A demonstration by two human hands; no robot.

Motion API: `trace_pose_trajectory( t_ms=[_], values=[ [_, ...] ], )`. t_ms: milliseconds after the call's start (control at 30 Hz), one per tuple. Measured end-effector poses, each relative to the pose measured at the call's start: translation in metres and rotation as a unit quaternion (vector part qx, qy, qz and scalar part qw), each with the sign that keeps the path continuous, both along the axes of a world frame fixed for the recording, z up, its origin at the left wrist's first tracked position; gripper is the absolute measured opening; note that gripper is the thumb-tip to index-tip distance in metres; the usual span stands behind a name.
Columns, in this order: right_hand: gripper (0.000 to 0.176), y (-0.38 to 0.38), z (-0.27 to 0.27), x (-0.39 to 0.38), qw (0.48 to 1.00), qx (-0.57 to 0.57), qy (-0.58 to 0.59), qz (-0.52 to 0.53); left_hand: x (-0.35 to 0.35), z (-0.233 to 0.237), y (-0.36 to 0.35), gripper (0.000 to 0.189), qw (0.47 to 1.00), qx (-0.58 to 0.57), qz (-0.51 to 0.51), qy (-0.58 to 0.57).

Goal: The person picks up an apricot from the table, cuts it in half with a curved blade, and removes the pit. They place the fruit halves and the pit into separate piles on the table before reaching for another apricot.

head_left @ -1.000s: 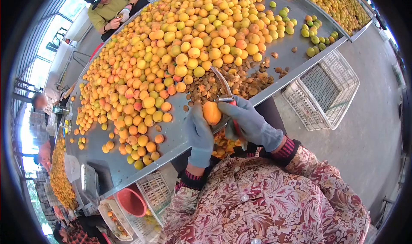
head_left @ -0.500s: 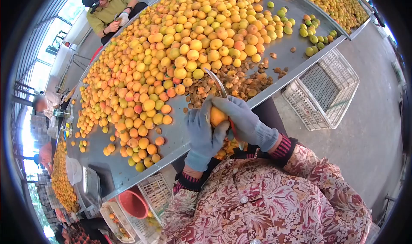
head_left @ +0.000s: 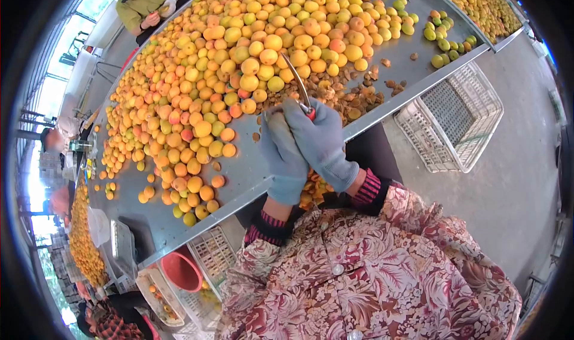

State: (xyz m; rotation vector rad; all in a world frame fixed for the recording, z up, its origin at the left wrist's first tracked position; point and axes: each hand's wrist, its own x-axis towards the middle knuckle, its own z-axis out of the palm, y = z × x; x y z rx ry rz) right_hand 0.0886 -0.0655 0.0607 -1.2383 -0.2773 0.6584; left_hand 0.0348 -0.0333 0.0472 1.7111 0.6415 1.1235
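My right hand (head_left: pixel 324 141), in a grey glove, is closed round the red handle of a curved knife (head_left: pixel 298 80). The blade points up and away, over the fruit. Pressed against it is my left hand (head_left: pixel 283 152), also gloved, with its fingers curled. The apricot that showed between my hands earlier is hidden by the gloves now. Just beyond my fingers, brown apricot pits (head_left: pixel 351 103) lie at the edge of the metal table (head_left: pixel 245 175). A large heap of yellow-orange apricots (head_left: pixel 239 59) covers much of that table.
A white plastic crate (head_left: pixel 457 122) stands on the floor at right. Below the table's near left edge are a red bucket (head_left: pixel 181 270) and a pale crate (head_left: pixel 212 253). Orange pieces (head_left: pixel 315 190) show below my wrists. Across the table sits another person (head_left: pixel 140 11) handling fruit.
My hands have closed together and the apricot between them has gone out of sight. The knife's red handle now shows above my right hand. The view has shifted slightly.
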Motion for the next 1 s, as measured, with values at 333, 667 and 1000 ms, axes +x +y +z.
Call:
trace_pose_trajectory(
  t_ms=[333,667,1000],
  values=[
    [0.034,0.004,-0.015,0.015,0.964,-0.141,-0.217,0.063,0.003,-0.029,0.016,0.028,0.984,-0.175,0.006,-0.008],
    [0.024,-0.001,-0.005,0.017,0.992,0.027,0.064,0.110,-0.001,-0.020,0.013,0.034,0.996,0.025,0.069,0.048],
    [0.025,-0.001,-0.027,0.008,0.949,-0.135,-0.276,0.071,0.000,-0.040,0.030,0.039,0.747,-0.608,-0.064,-0.261]
  ],
)
